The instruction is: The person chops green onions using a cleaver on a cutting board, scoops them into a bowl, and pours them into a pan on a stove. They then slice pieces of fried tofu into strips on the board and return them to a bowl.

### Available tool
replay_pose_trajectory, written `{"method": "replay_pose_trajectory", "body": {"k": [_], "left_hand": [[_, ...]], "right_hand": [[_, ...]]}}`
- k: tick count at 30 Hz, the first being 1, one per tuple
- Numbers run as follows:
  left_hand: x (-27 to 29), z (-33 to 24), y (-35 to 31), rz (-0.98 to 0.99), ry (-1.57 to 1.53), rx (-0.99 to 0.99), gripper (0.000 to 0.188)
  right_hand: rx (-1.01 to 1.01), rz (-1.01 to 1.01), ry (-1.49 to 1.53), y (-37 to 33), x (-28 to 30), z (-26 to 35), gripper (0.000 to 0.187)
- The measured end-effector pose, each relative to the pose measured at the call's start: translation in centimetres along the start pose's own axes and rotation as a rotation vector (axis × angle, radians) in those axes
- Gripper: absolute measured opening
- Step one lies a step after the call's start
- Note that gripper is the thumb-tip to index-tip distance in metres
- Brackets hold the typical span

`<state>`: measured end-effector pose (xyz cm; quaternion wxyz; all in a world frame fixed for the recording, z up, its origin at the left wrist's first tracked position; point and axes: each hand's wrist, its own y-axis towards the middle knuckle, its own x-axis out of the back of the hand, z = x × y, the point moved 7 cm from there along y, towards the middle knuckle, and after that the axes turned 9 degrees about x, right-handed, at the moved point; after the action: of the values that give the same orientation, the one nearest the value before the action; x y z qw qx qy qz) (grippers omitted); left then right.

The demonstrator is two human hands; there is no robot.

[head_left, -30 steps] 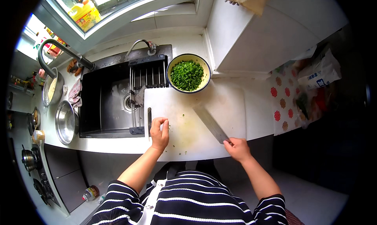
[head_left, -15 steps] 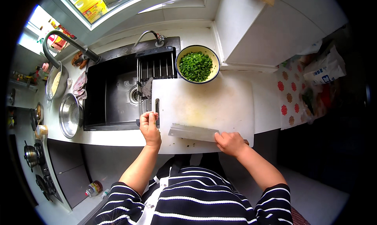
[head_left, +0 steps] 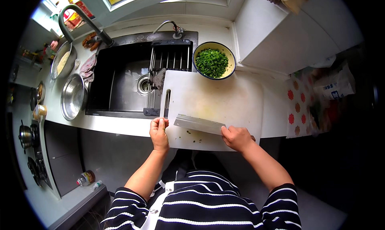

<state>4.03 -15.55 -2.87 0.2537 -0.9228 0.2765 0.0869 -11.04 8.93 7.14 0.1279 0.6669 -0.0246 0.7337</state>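
My right hand (head_left: 237, 138) grips the handle of a wide-bladed cleaver (head_left: 200, 124). Its blade points left, low over the near part of a white cutting board (head_left: 224, 95); whether it touches the board I cannot tell. At the board's near left edge, my left hand (head_left: 159, 134) has its thumb and fingers pinched together beside the handle slot. What the pinch holds, if anything, is hidden. A few green scraps (head_left: 194, 141) lie on the board just below the blade. Beyond the board's far edge stands a cream, dark-rimmed bowl (head_left: 231, 61) filled with chopped greens (head_left: 212, 63).
A black sink (head_left: 116, 89) with a drying rack (head_left: 168, 57) adjoins the board's left. Farther left are a steel bowl (head_left: 73, 96), a cloth (head_left: 88, 68) and a pan (head_left: 63, 61). A white cabinet (head_left: 276, 41) rises at the right. The board overhangs the counter's front edge.
The view has shifted, so the counter sits differently in the picture. My left hand is now closer to the near end of the board's slot. The cleaver stays in my right hand.
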Motion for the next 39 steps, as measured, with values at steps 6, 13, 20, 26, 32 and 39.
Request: {"method": "replay_pose_trajectory", "body": {"k": [6, 13, 20, 26, 32, 39], "left_hand": [[2.2, 0.7, -2.7, -0.169, -0.048, -0.027, 0.008], [1.1, 1.9, -4.1, -0.195, 0.023, -0.123, 0.009], [-1.8, 3.8, -4.8, -0.117, 0.237, -0.262, 0.009], [-4.5, 4.9, -6.7, -0.046, 0.260, -0.345, 0.009], [-5.0, 4.9, -7.0, -0.042, 0.212, -0.395, 0.013], [-7.4, 3.9, -6.3, 0.033, 0.250, -0.491, 0.011]], "right_hand": [[0.186, 0.046, 0.073, -0.9, -0.8, 0.4, 0.012], [-0.053, -0.010, 0.444, -5.4, 0.2, -1.2, 0.013], [-0.965, 0.196, 1.463, -16.0, -6.5, 0.3, 0.022], [-0.991, 0.165, 1.629, -16.3, -9.6, 4.9, 0.024], [-0.971, 0.141, 1.755, -13.0, -11.6, 9.8, 0.024], [-0.943, 0.068, 1.803, -10.7, -10.7, 10.3, 0.026]]}}
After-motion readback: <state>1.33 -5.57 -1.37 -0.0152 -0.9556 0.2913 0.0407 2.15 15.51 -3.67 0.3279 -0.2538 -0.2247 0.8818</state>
